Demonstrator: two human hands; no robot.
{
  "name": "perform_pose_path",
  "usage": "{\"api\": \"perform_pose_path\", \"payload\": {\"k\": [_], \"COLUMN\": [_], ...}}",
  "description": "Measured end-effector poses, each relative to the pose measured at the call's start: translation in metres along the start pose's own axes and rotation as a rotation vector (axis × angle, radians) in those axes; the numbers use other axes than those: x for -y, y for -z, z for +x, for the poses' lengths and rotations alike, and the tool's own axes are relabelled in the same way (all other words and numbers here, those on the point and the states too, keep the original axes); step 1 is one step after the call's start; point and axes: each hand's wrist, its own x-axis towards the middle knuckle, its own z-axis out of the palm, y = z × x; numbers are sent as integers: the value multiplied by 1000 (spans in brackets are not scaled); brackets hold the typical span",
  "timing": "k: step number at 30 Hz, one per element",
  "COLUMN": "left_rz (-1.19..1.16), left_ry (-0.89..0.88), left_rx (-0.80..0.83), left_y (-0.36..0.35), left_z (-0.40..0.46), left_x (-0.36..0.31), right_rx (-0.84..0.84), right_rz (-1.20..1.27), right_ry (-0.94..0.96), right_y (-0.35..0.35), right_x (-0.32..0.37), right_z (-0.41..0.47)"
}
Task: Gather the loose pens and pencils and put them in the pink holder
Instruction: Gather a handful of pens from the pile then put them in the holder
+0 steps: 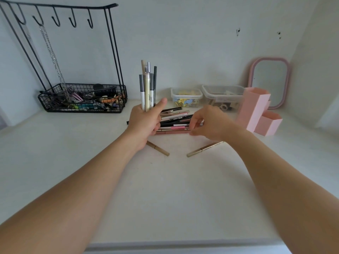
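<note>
- The loose pens and pencils (174,121) lie in a flat heap on the white table (165,189), right between the two hands. Two gold-coloured ones sit apart, nearer than the hands: one (158,148) just below the left wrist, the other (204,149) under the right wrist.
- Left hand (146,119) is curled round a bundle of pens (147,87) held upright, thumb sticking up along it. Five or six in there, I'd guess.
- Right hand (207,123) is down at the right end of the heap, fingers bent in on the pen ends. Looks like it's pinching one, but I honestly can't tell for sure.
- Handling-wise: light, stiff, smooth little sticks, so they'll probably roll and slip. I'd pinch each near the middle, or scoop several at one end, and keep the bundle squeezed low so nothing slides out.
- Pink holder (256,110) stands just beyond the right hand, on its right, openings up, and looks empty from here.
- Further out: two clear plastic tubs (205,97) behind the heap, a pink-framed mirror (269,81) against the wall, and a black wire basket (82,99) with hooks beyond the left hand.
</note>
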Motion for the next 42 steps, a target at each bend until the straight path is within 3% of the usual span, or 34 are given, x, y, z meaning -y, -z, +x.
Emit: {"api": "perform_pose_path", "payload": {"k": [7, 13, 15, 20, 23, 32, 42], "left_rz": [-35, -83, -106, -137, -124, -53, 20], "left_ry": [1, -2, 7, 3, -8, -29, -27], "left_rx": [-161, -189, -176, -11, 83, 176, 39], "left_y": [3, 3, 4, -1, -6, -12, -14], "left_z": [5, 5, 4, -3, -8, -13, -7], "left_x": [1, 1, -1, -2, -1, 2, 4], "right_rx": [77, 127, 140, 69, 34, -51, -35], "right_rz": [-73, -101, -23, 548, 736, 829, 827], "right_ry": [22, 53, 43, -30, 3, 43, 24], "right_y": [0, 12, 17, 15, 8, -10, -18], "right_x": [-2, -7, -5, 8, 20, 30, 32], "right_z": [1, 0, -1, -3, -6, -6, -5]}}
